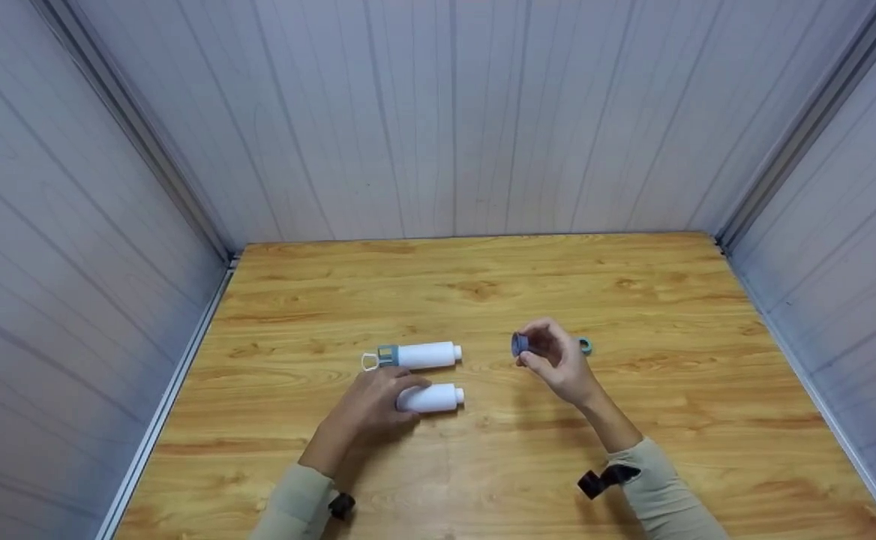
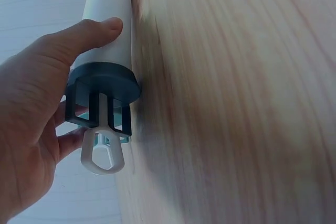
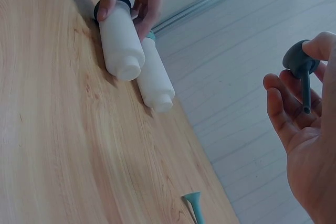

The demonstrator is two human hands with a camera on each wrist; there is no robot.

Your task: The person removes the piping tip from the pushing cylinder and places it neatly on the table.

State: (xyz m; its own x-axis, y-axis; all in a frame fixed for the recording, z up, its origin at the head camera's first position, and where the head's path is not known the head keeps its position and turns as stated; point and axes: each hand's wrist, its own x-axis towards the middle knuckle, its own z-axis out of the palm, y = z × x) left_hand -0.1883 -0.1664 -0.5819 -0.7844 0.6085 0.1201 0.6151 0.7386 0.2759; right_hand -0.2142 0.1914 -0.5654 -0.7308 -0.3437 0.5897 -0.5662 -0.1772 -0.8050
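Note:
On the table my left hand [image 1: 370,397] grips a white bottle [image 1: 439,398] lying on its side. In the left wrist view the thumb presses on its white body and the fingers curl round the far side. A dark slotted collar [image 2: 107,74] and a white loop handle [image 2: 101,131] stick out at that bottle's end. My right hand [image 1: 564,367], raised over the table, pinches a small dark funnel [image 1: 520,345] between thumb and fingers. The right wrist view shows its round wide end and thin stem [image 3: 306,93]; the other fingers are loosely bent below.
A second white bottle [image 1: 427,355] with a teal collar lies just behind the held one, roughly parallel to it. A teal funnel-shaped piece [image 3: 193,203] lies on the wooden table [image 1: 475,292] behind my right hand. Pale panel walls [image 1: 438,120] enclose the back and sides.

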